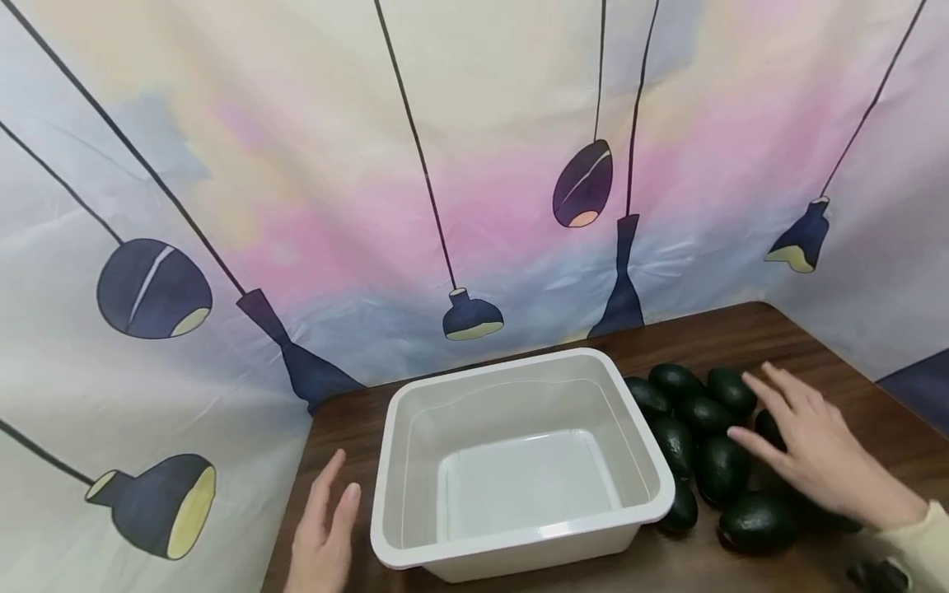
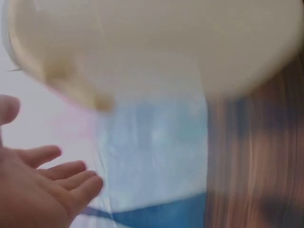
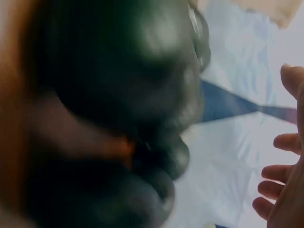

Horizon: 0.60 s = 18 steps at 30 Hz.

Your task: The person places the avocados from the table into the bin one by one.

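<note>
A white plastic basin (image 1: pixel 519 527) stands on the wooden table with nothing in it. Beside its left wall is my left hand (image 1: pixel 322 531), fingers extended and holding nothing; the left wrist view shows that hand (image 2: pixel 52 185) spread below the blurred basin (image 2: pixel 156 38). Several dark green avocados (image 1: pixel 722 469) lie grouped at the basin's right side. Over the right part of this group my right hand (image 1: pixel 815 445) hovers with its fingers spread, partly hiding some fruit. In the right wrist view the hand (image 3: pixel 285 190) is apart from the large, blurred avocados (image 3: pixel 128 61).
The dark wooden table (image 1: pixel 712 329) ends at a back edge just behind the basin. A fabric backdrop (image 1: pixel 334 206) printed with hanging lamps rises behind and to the sides of it. A pale sleeve (image 1: pixel 919 539) covers the right forearm.
</note>
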### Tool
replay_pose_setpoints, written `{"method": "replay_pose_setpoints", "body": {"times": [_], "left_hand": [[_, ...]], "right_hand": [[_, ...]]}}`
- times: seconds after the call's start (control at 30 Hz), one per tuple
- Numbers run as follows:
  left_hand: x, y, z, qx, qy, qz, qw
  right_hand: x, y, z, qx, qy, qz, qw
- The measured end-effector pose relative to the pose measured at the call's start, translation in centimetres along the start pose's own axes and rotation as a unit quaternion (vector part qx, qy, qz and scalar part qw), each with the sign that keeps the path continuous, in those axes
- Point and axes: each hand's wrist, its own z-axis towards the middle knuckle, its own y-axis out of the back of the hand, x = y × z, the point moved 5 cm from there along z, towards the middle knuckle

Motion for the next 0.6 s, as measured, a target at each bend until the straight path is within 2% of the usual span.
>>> {"method": "replay_pose_setpoints", "body": {"times": [0.07, 0.13, 0.2, 0.27, 0.33, 0.37, 0.47, 0.6], "left_hand": [[-1.3, -0.7, -1.2, -0.055, -0.035, -0.063, 0.9958], [-2.5, -1.4, -2.0, -0.088, -0.077, -0.119, 0.986], [-3.3, -2.0, -2.4, -0.104, -0.121, -0.156, 0.9748], [-4.0, -2.5, -2.7, -0.108, -0.157, -0.172, 0.9665], [-4.3, -2.9, -2.8, -0.103, -0.172, -0.171, 0.9646], [-4.3, -3.1, -2.8, -0.101, -0.174, -0.161, 0.9663], [-4.2, -3.5, -2.8, -0.104, -0.151, -0.144, 0.9724], [-3.7, -4.1, -2.6, -0.089, -0.074, -0.135, 0.9841]], "right_hand": [[0.7, -1.0, -1.3, -0.002, 0.013, 0.02, 0.9997], [1.4, -2.1, -2.4, -0.006, 0.028, 0.03, 0.9991], [2.0, -3.0, -3.2, -0.014, 0.043, 0.033, 0.9984], [2.3, -3.6, -3.7, -0.017, 0.046, 0.026, 0.9985], [2.3, -4.1, -4.0, -0.015, 0.042, 0.014, 0.9989], [2.4, -4.3, -4.1, -0.012, 0.039, 0.007, 0.9991], [2.4, -4.7, -4.2, -0.004, 0.043, -0.014, 0.999], [2.4, -5.1, -4.2, -0.008, 0.063, -0.022, 0.9978]]}}
